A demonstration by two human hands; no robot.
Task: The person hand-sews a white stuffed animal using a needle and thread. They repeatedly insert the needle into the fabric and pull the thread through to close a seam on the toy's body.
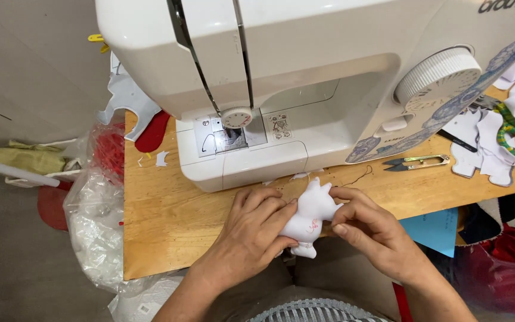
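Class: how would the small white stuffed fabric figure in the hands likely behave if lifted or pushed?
The white fabric figure looks plump and soft, so probably light and squashy. Both the left hand and right hand pinch it, suggesting it yields. Its cloth surface likely resists sliding.

Sewing machine point(305, 77) on table point(168, 220); snips point(415, 161) right of it; plastic bags point(93, 214), perhaps stuffing, left of table.

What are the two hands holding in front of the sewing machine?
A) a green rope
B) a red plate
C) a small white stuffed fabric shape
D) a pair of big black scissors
C: the left hand and the right hand both pinch a small white stuffed fabric shape at the edge of the wooden table, just in front of the white sewing machine.
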